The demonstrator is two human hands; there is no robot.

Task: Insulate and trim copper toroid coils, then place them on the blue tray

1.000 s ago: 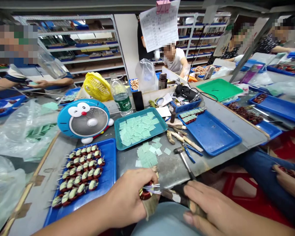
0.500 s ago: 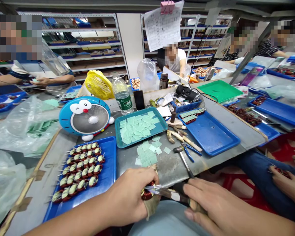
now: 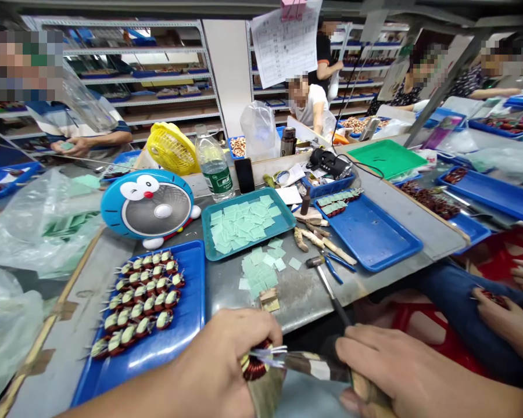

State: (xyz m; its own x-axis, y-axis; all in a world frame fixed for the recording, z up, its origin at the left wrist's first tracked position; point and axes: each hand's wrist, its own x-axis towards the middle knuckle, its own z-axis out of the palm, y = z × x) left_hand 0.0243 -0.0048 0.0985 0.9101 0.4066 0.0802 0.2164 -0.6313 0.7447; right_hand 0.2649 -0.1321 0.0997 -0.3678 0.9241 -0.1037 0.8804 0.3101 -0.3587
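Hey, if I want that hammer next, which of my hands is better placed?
Probably your right hand: the hammer has its handle toward it, though it holds a tool. Your left hand is farther away and holds the wound coil.

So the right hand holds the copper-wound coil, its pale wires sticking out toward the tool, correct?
No: the head view shows the left hand holding the copper-wound coil, not the right hand; its pale wires do stick out toward the tool.

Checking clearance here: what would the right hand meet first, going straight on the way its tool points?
Probably the wire ends of the coil in the left hand, met by the tip of the tool. Wires and tip look very close or touching, though depth is unclear.
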